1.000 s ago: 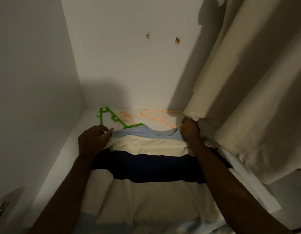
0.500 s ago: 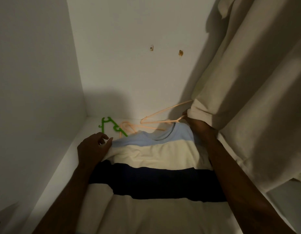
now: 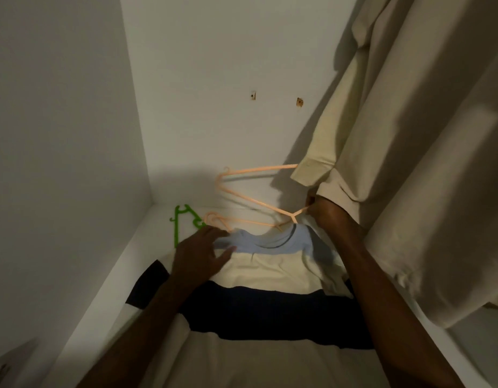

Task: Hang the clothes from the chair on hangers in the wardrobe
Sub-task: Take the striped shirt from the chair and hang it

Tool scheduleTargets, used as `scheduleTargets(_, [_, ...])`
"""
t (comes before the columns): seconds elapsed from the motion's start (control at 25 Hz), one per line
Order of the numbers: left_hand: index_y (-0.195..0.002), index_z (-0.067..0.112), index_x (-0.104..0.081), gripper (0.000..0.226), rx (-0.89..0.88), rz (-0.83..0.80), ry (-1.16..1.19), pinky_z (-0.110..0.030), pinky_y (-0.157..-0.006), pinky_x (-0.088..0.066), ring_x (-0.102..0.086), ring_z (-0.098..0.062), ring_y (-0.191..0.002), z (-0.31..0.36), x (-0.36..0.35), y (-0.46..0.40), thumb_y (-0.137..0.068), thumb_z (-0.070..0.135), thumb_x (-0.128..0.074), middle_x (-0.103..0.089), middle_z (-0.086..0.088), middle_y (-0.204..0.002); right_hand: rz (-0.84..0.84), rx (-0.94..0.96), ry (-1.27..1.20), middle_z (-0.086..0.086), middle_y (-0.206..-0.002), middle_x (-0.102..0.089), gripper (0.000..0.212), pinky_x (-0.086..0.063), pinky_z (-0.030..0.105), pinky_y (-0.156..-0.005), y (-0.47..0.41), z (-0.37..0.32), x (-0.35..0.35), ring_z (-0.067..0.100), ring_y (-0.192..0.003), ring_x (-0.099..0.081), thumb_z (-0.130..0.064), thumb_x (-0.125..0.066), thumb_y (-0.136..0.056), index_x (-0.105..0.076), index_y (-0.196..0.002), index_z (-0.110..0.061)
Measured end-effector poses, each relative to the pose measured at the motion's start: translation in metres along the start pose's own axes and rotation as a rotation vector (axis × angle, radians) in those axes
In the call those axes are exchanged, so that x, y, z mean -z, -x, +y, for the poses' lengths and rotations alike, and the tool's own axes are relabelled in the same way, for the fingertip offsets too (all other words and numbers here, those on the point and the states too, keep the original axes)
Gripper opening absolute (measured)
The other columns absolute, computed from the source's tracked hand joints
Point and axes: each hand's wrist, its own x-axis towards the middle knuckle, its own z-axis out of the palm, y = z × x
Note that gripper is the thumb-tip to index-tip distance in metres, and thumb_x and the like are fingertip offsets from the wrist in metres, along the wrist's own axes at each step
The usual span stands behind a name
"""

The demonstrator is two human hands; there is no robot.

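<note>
A striped shirt [image 3: 270, 278] with light blue, cream and navy bands lies flat on the white wardrobe floor [image 3: 108, 289]. My left hand [image 3: 200, 253] rests with loose fingers on its left shoulder near the collar. My right hand [image 3: 323, 211] grips the neck of an orange hanger [image 3: 242, 189] and holds it lifted above the shirt's collar, its bar tilted up toward the back wall. A second orange hanger [image 3: 231, 221] lies behind the collar. Part of my right hand is hidden by hanging cream cloth.
A green hanger [image 3: 178, 224] lies on the floor at the back left corner. Cream garments [image 3: 410, 163] hang on the right and crowd my right arm. White walls close the left side and the back.
My right hand has raised one orange hanger off the floor and pulled it up to the right. My left hand has slid from the shirt's edge onto its shoulder and relaxed.
</note>
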Motion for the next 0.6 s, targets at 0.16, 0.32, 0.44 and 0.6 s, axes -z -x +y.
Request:
scheduleTargets(0.16, [-0.139,0.027,-0.057,0.077,0.163,-0.438,0.358,-0.027,-0.093,-0.051,-0.065,-0.005,-0.104,0.082,-0.027,-0.041,-0.074,0.061,-0.081,-0.059,0.014,-0.135,0.122,0.039,-0.081,0.003,-0.069,-0.059,0.030,-0.053,0.038,-0.073,-0.009,-0.008,-0.012,0.025,-0.074,-0.062,0.001,-0.071,-0.079,-0.056,-0.066,-0.021])
scheduleTargets(0.32, [-0.141,0.020,-0.053,0.066,0.519,-0.324,0.751,-0.042,-0.077,-0.063,-0.075,-0.018,-0.084,0.111,-0.068,-0.070,-0.085,0.045,-0.078,-0.070,-0.004,-0.125,0.283,0.097,-0.078,0.008,-0.074,-0.074,0.013,-0.051,0.032,-0.072,-0.003,-0.024,-0.008,0.028,-0.075,-0.068,-0.006,-0.083,-0.073,-0.074,-0.067,-0.013])
scheduleTargets(0.44, [-0.129,0.015,-0.060,0.043,0.543,-0.169,0.581,-0.043,-0.079,-0.061,-0.074,-0.021,-0.083,0.099,-0.075,-0.085,-0.096,0.041,-0.067,-0.076,-0.004,-0.104,0.239,0.103,-0.279,0.006,-0.064,-0.070,0.023,-0.053,0.032,-0.062,-0.005,-0.035,-0.016,0.021,-0.060,-0.066,-0.003,-0.083,-0.073,-0.067,-0.061,-0.012])
scheduleTargets(0.6, [-0.101,0.020,-0.074,0.038,0.412,0.007,-0.048,-0.029,-0.066,-0.044,-0.071,-0.023,-0.086,0.076,-0.061,-0.091,-0.103,0.049,-0.049,-0.075,-0.001,-0.094,0.088,0.030,-0.545,0.010,-0.055,-0.067,0.019,-0.057,0.044,-0.048,-0.010,-0.046,-0.034,0.034,-0.051,-0.068,0.001,-0.085,-0.073,-0.070,-0.064,-0.006])
